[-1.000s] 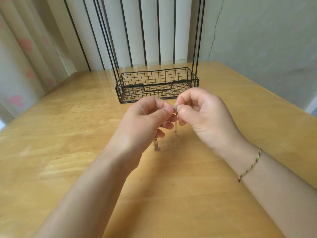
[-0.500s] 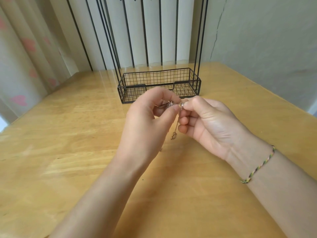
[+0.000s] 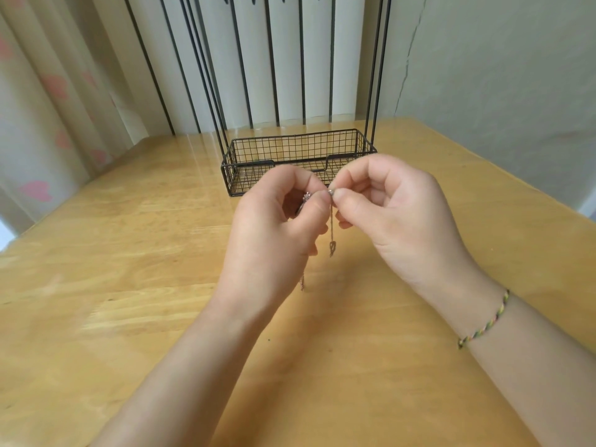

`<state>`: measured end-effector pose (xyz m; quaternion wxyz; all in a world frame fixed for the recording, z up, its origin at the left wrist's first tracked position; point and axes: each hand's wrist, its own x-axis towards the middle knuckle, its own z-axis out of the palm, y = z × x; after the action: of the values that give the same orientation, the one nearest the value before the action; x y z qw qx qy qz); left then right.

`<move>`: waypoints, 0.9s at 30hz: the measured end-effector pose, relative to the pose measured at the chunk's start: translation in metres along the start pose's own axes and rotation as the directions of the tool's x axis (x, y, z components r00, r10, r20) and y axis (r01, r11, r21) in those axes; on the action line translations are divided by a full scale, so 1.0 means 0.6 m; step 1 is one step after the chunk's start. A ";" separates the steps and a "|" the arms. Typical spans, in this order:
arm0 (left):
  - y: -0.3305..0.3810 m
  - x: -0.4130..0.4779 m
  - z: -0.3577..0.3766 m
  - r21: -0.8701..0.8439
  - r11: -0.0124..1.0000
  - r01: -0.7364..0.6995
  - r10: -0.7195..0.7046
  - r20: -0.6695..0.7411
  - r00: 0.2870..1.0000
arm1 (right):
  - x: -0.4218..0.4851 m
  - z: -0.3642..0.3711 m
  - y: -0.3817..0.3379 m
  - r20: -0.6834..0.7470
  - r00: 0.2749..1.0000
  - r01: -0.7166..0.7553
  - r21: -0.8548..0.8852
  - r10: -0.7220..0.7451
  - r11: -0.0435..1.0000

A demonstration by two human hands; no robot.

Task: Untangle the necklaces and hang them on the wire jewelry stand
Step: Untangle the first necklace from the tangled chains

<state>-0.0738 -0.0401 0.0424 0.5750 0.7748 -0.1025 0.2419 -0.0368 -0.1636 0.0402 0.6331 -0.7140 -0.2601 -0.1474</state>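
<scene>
Glossy wooden table (image 3: 129,285) | left hand (image 3: 274,233), right hand (image 3: 396,221) pinching thin necklace chain (image 3: 331,227) | black wire-grid stand (image 3: 300,156) behind

A pale wooden desk (image 3: 129,285) with visible grain fills the lower part of the view. To the left, a light curtain (image 3: 48,101) printed with pink hearts is seen hanging down past the desk's edge. White vertical slats (image 3: 287,59) stand behind the desk, and a grey wall (image 3: 500,66) marked by a thin crack is seen to the right.
</scene>
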 end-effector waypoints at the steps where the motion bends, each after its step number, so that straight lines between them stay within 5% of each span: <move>1: -0.001 0.001 0.000 -0.007 1.000 0.005 -0.005 0.001 1.000 | 0.000 -0.001 -0.001 -0.001 0.999 0.041 -0.054 -0.041 0.998; 8: -0.003 0.004 -0.005 -0.025 0.999 0.026 -0.025 0.025 0.999 | 0.000 -0.012 -0.002 0.088 0.925 0.366 -0.478 -0.371 0.799; 16: -0.009 0.005 -0.005 -0.026 0.997 0.077 -0.076 0.044 0.996 | 0.002 -0.020 0.000 0.230 0.825 0.518 -0.675 -0.517 0.526; 27: -0.004 0.004 -0.003 -0.136 0.958 0.254 -0.245 0.084 0.966 | -0.001 -0.009 -0.004 0.220 0.814 0.510 -0.712 -0.537 0.482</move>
<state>-0.0714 -0.0374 0.0419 0.6520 0.7453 -0.0403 0.1334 -0.0383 -0.1688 0.0426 0.2131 -0.7913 -0.3705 -0.4373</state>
